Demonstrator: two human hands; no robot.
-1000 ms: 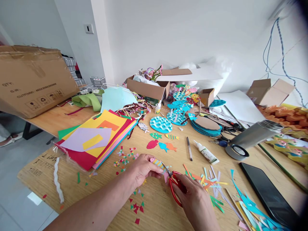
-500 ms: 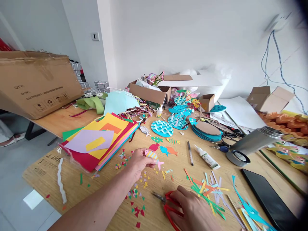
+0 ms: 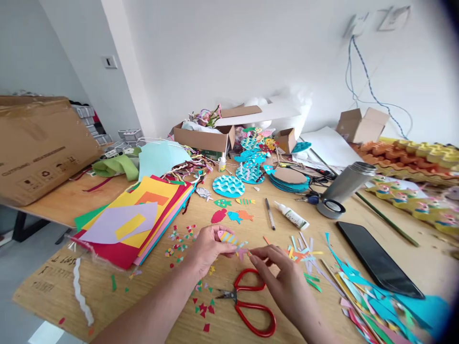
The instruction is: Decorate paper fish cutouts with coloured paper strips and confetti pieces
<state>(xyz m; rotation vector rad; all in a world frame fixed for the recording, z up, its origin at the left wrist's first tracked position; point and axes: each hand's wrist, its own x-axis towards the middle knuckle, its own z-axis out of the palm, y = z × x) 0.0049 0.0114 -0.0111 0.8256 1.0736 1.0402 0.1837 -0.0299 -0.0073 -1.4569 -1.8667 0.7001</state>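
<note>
My left hand (image 3: 214, 246) pinches a pink paper fish (image 3: 228, 238) with yellow and blue stripes. Its pink tail points toward my right hand (image 3: 276, 265), whose thumb and fingertips come together beside the tail; what they pinch is too small to make out. Below my hands, red-handled scissors (image 3: 255, 325) lie on the wooden table with their blades to the left. Just beyond the held fish are a red paper fish (image 3: 218, 216), a blue one (image 3: 234, 217) and an orange one (image 3: 245, 215). Small paper scraps (image 3: 202, 309) are scattered left of the scissors.
Coloured paper sheets (image 3: 132, 224) are stacked at left. A glue bottle (image 3: 292, 216), a pen (image 3: 270, 214), paper strips (image 3: 304, 253) and a phone (image 3: 378, 258) lie to the right. A metal flask (image 3: 346, 184) lies tilted behind them. Wavy blue discs (image 3: 228, 186) stand farther back.
My right hand has let go of the scissors, now lying on the table, and has moved up beside the fish's tail. My left hand still holds the fish. The view has turned right.
</note>
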